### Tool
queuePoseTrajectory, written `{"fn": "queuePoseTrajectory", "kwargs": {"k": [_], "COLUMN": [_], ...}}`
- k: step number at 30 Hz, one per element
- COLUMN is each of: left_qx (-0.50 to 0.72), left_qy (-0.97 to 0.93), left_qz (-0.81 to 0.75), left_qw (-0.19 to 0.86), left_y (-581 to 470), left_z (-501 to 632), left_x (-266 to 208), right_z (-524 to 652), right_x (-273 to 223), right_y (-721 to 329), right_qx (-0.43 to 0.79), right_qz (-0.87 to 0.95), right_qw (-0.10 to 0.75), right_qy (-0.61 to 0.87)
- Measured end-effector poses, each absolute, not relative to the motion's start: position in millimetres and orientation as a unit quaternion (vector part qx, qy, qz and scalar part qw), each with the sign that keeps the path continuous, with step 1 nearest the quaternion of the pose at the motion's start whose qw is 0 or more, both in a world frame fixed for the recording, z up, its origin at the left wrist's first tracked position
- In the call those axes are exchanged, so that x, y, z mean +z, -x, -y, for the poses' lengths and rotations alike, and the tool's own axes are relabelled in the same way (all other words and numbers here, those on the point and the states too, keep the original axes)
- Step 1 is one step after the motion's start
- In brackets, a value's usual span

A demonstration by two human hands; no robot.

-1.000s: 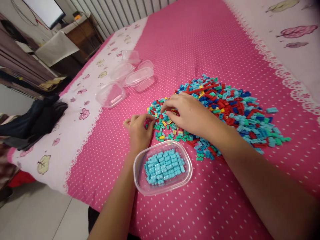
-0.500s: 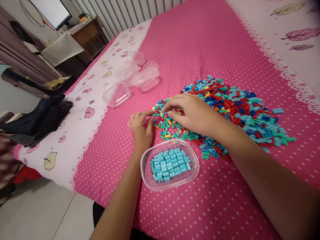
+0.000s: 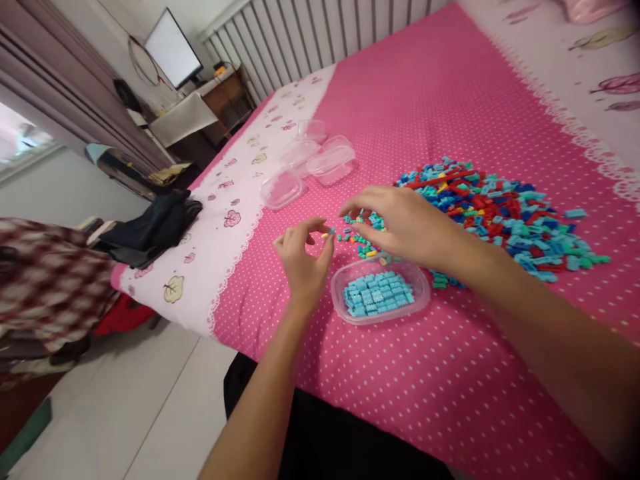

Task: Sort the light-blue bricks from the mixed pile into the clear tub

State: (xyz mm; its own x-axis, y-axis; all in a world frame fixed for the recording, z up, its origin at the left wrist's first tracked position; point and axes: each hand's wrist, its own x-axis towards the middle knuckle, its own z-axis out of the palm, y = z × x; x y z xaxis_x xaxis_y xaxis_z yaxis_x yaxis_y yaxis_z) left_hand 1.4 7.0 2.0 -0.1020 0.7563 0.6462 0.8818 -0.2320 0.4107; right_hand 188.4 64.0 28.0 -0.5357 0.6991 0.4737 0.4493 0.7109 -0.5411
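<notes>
My left hand [image 3: 305, 257] is raised just left of the loose bricks, with a small blue-and-yellow toy building brick or pair of bricks [image 3: 329, 233] at its thumb and fingertips. Facing it, my right hand [image 3: 385, 217] hovers over the left end of the brick pile [image 3: 500, 213], fingers curved and apart, nothing visible in them. The pile mixes red, blue, light blue, green and yellow pieces, partly hidden by the right hand and forearm. Below the hands sits a clear plastic container [image 3: 340, 313] holding neatly packed light blue bricks [image 3: 377, 293].
Several clear plastic containers and lids [image 3: 330, 163] lie farther back on the pink dotted bedsheet [image 3: 425, 87]. Dark clothing [image 3: 155, 230] rests at the bed's left edge. Beyond are a railing [image 3: 320, 37], a desk [image 3: 225, 100] and a monitor [image 3: 173, 50].
My left hand has lifted slightly away from the loose bricks with a small piece at its fingertips. My right hand stays near the pile. The view has swung left.
</notes>
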Motion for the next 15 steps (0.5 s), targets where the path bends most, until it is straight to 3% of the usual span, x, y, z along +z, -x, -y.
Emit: {"fn": "queuePoseTrajectory", "kwargs": {"k": [3, 6, 10, 15], "left_qx": [-0.411, -0.397, -0.372, -0.352], "left_qy": [0.686, 0.702, 0.698, 0.706], "left_qz": [0.596, 0.586, 0.605, 0.605], "left_qw": [0.075, 0.08, 0.097, 0.11], "left_y": [-4.8, -12.4, -20.0, -22.0], "left_z": [23.5, 46.5, 62.4, 66.0], "left_x": [30.4, 46.3, 48.3, 43.0], "right_z": [-44.6, -27.1, -10.9, -4.1], "right_x": [42.1, 54.3, 65.4, 73.0], "right_y": [-184.1, -183.0, -187.3, -192.7], "right_qx": [0.179, 0.162, 0.138, 0.147], "right_qz": [0.867, 0.887, 0.91, 0.902], "right_qw": [0.341, 0.283, 0.201, 0.19], "right_qy": [0.317, 0.328, 0.335, 0.358]}}
